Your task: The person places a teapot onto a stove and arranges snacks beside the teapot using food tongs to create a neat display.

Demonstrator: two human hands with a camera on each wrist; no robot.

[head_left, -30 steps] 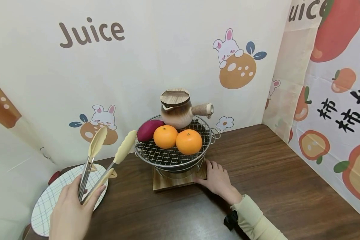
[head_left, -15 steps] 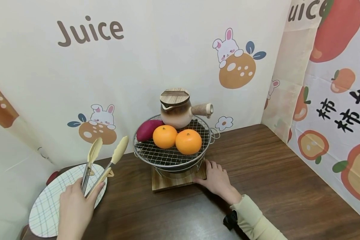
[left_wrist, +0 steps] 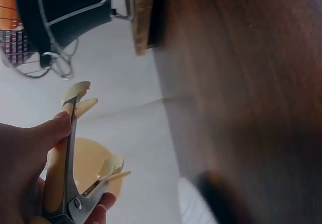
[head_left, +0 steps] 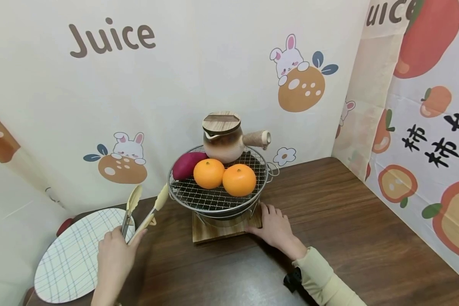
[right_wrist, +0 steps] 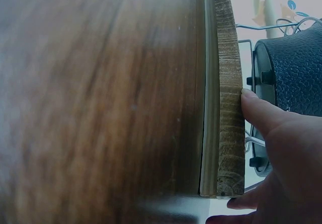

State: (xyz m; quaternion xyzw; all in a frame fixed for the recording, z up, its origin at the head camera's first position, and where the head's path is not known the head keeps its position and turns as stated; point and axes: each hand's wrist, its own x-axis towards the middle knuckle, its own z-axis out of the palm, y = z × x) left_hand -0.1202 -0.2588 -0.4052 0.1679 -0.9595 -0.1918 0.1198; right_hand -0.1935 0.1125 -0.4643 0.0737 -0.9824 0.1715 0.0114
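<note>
My left hand (head_left: 116,257) holds a pair of tongs (head_left: 134,199) with cream scalloped tips, spread apart left of the grill. In the left wrist view the thumb lies along one arm of the tongs (left_wrist: 59,176). Toward the right, my right hand (head_left: 277,229) grips the corner of a wooden board (head_left: 218,233); its thumb (right_wrist: 261,110) presses the board's edge in the right wrist view. On that board stands a round grill with a wire mesh (head_left: 208,202). The mesh bears a purple sweet potato (head_left: 186,165), two oranges (head_left: 208,174) and a clay teapot (head_left: 223,148) with a wooden lid.
A white checked plate (head_left: 61,267) lies at the left on the brown wooden table (head_left: 321,212), partly behind my left hand. Something red (head_left: 64,226) shows behind its rim. Printed cloth walls (head_left: 199,63) close off the back and right sides.
My left hand has moved right with the tongs, which are now lower and beside the grill's left rim. The right hand keeps its place on the board.
</note>
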